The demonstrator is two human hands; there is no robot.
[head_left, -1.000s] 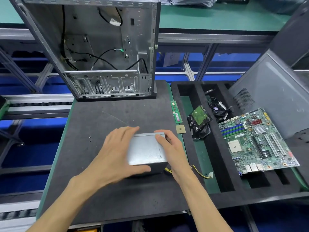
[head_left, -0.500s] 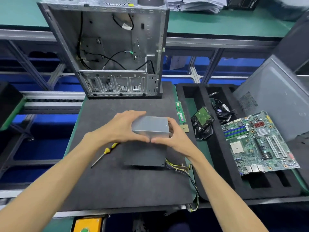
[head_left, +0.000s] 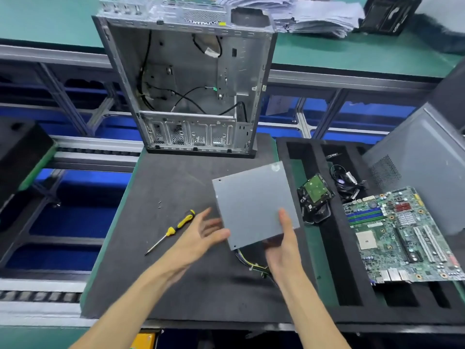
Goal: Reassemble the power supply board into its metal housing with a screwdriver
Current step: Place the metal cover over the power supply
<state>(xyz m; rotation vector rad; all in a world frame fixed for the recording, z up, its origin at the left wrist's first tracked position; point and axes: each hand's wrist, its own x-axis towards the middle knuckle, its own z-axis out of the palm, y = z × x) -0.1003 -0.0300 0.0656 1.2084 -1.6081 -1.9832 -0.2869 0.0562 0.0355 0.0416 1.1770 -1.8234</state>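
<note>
My right hand (head_left: 284,253) grips the grey metal power supply housing (head_left: 251,202) by its near corner, thumb on the broad face. The housing is raised and tilted over the black mat (head_left: 163,185), its flat side turned toward me. A bundle of yellow and black cables (head_left: 251,263) hangs from beneath it. My left hand (head_left: 201,235) is blurred, fingers spread, by the housing's lower left edge; whether it touches is unclear. The yellow-and-black screwdriver (head_left: 173,229) lies on the mat to the left. Two small screws (head_left: 159,204) lie beyond it.
An open computer case (head_left: 188,84) stands at the mat's far edge. To the right, a black foam tray (head_left: 327,248) holds a hard drive (head_left: 315,191), cables and a motherboard (head_left: 402,235). A grey side panel (head_left: 422,167) leans at far right.
The housing has been lifted off the mat and turned so its broad face points at me. My left hand has let go and opened; my right hand alone holds it.
</note>
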